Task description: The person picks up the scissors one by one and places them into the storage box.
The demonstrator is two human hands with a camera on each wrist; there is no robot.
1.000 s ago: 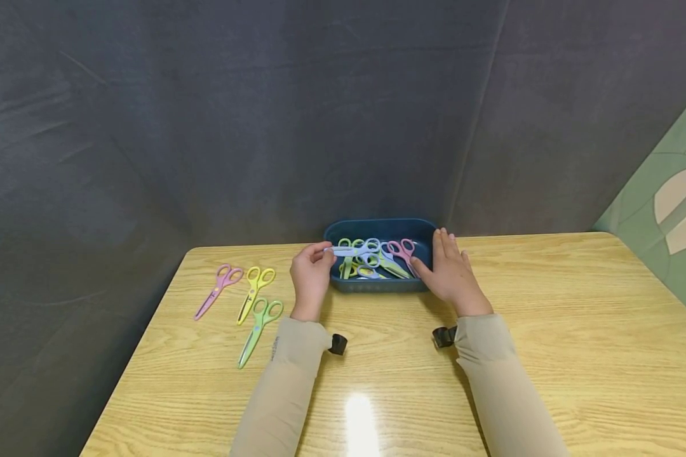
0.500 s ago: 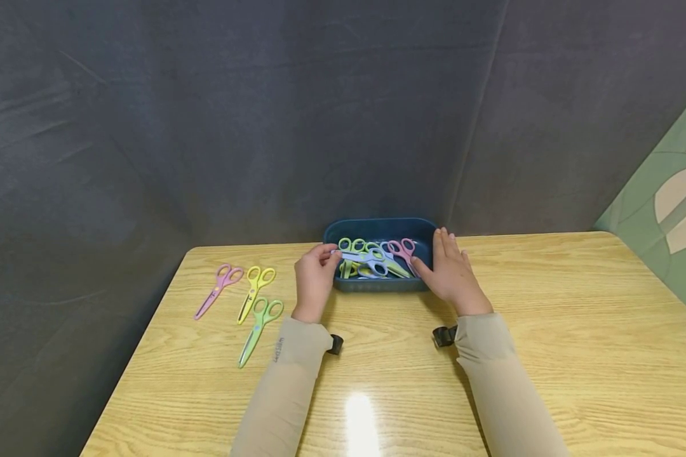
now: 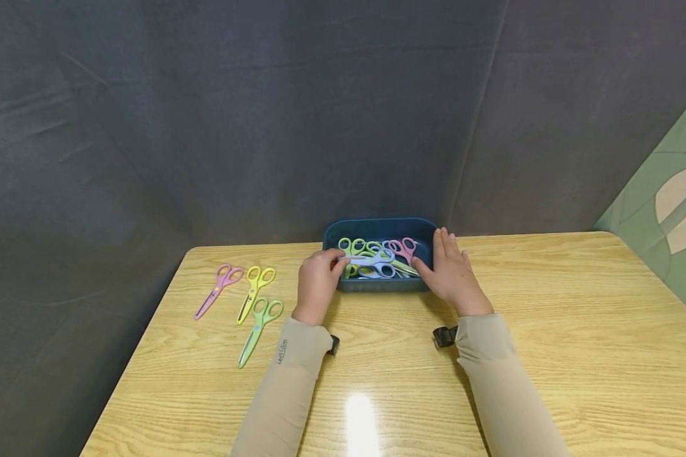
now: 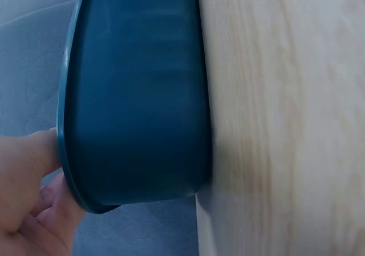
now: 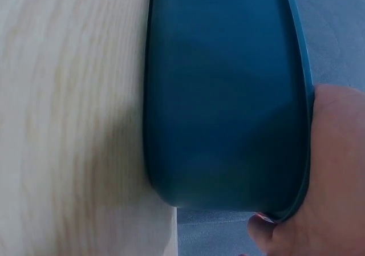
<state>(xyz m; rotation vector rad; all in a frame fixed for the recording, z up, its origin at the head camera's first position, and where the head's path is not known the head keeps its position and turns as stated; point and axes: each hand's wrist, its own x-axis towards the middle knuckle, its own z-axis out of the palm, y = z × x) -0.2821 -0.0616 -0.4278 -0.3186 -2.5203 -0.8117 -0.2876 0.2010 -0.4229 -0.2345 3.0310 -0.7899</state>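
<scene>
Near the left end of a dark blue plastic bin (image 3: 383, 286), my left hand (image 3: 317, 285) pinches a pair of light blue scissors (image 3: 368, 260) by the blade end. Their handles point right, over the other scissors inside. Below them lie several green, yellow, blue and pink pairs, partly overlapping, such as the pink scissors (image 3: 403, 248) at the right. My right hand (image 3: 453, 279) rests straight-fingered against the bin's right end, thumb across the front rim. In the left wrist view, the bin's outer wall (image 4: 137, 96) hides the scissors.
On the wooden table (image 3: 400, 374), left of my left arm, lie a pink pair of scissors (image 3: 220, 289), a yellow pair (image 3: 255, 292) and a green pair (image 3: 260, 330). A dark cloth (image 3: 320, 114) hangs right behind the table's back edge and the bin.
My left hand has moved slightly right and down with the light blue scissors, bringing them further over the bin. My right hand has stayed at the bin's right end.
</scene>
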